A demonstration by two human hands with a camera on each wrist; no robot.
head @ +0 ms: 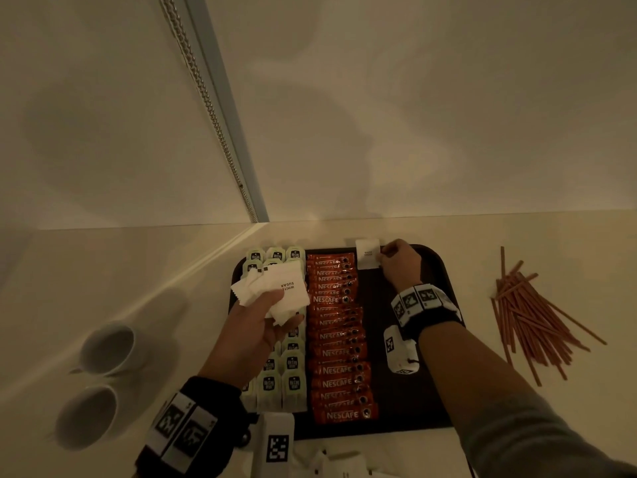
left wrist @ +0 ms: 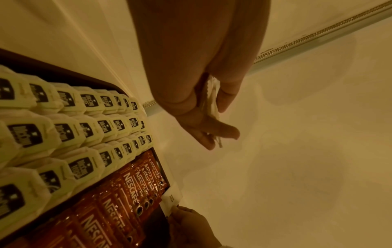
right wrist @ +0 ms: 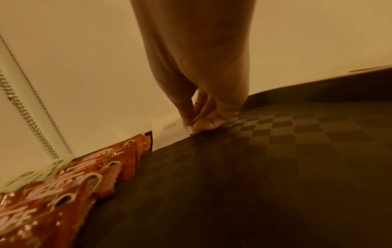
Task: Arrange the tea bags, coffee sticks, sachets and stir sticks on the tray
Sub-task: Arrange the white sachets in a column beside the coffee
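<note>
A white sugar sachet (head: 367, 254) stands on edge at the dark tray's (head: 427, 401) twelve o'clock rim, beside the coffee sticks (head: 339, 339), printed face toward the camera. The right hand (head: 401, 263) pinches its side. The left hand (head: 258, 326) grips a bunch of sachets (head: 275, 291) above the tea bags (head: 289, 381).
</note>
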